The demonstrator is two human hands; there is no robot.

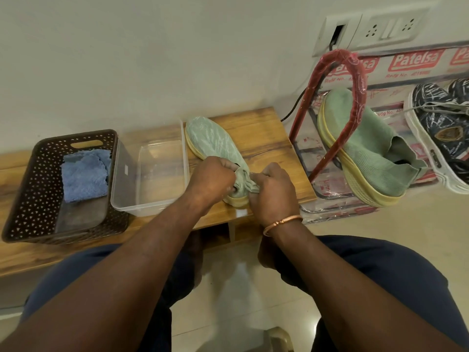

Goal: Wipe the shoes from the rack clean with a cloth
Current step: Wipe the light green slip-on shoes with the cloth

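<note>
A pale green knit slip-on shoe [215,141] lies on its sole on a low wooden table [264,133], toe pointing away toward the wall and heel nearest the person. Both hands are at the heel end. The left hand [212,177] and the right hand [275,188] each have their fingers curled into the soft collar, bunching the fabric between them. Neither hand holds a cloth. The blue cloth [85,175] lies crumpled in a brown perforated basket [25,174] at the left end of the table, well apart from the shoe. A clear plastic tub [157,179] sits between them. To the right, a red-framed rack [355,72] holds the matching green shoe [368,148] and a dark patterned shoe [436,123]. This looks like the positioning step, with wiping not yet begun. Next, one hand would need to let go and reach left across the tub for the cloth while the other steadies the shoe.
</note>
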